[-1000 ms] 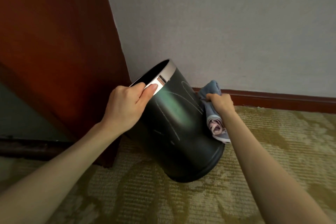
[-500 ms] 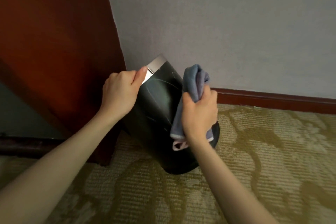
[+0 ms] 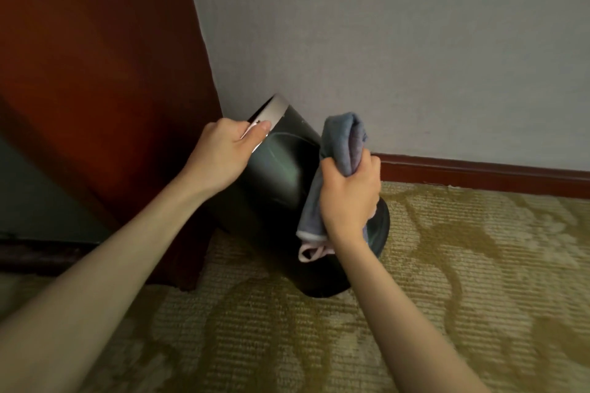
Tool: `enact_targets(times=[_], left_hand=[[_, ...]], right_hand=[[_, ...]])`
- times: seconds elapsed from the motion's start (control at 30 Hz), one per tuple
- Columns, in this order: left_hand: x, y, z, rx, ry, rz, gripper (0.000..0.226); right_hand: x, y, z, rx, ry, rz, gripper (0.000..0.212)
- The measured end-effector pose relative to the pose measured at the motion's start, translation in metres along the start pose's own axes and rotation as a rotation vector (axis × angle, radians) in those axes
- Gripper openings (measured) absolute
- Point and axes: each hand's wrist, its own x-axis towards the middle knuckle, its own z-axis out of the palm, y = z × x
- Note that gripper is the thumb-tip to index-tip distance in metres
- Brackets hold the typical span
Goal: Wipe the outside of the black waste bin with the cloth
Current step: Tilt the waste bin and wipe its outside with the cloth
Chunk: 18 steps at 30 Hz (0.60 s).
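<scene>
The black waste bin (image 3: 274, 188) has a silver rim and stands tilted on the carpet, its mouth leaning left toward the wooden panel. My left hand (image 3: 223, 150) grips the silver rim, thumb on the outside. My right hand (image 3: 348, 198) is closed on a bunched blue-grey cloth (image 3: 344, 140) with a pink edge hanging below. The cloth lies against the bin's right side wall, its top fold sticking up above my fist. Faint streaks show on the bin's dark surface. My hand and the cloth hide part of the bin's right side.
A reddish-brown wooden panel (image 3: 95, 89) stands close on the left, touching or nearly touching the bin. A grey wall (image 3: 399, 48) with a dark red skirting board (image 3: 479, 172) runs behind. Patterned olive carpet (image 3: 447, 281) covers the floor to the right and front.
My right hand brought the cloth from the bin's far right side round to its nearer side and raised it. The bin tipped further left, so its open mouth has turned almost out of view.
</scene>
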Motion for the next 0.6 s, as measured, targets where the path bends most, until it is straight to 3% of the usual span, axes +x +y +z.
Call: enact_targets(times=[0.17, 0.27, 0.37, 0.6], left_hand=[[-0.010, 0.004, -0.005, -0.067, -0.063, 0.023, 0.059], [-0.020, 0.011, -0.003, -0.111, -0.055, 0.025, 0.063], [-0.031, 0.023, 0.003, -0.126, -0.003, 0.022, 0.061], [-0.040, 0.048, 0.016, -0.134, 0.034, 0.022, 0.061]], right_hand=[[0.049, 0.004, -0.001, -0.016, -0.141, 0.253, 0.023], [0.081, 0.015, -0.001, -0.080, -0.272, 0.346, 0.037], [0.098, 0.023, -0.004, -0.087, -0.369, 0.401, 0.046], [0.103, 0.038, -0.022, -0.045, -0.405, 0.426, 0.041]])
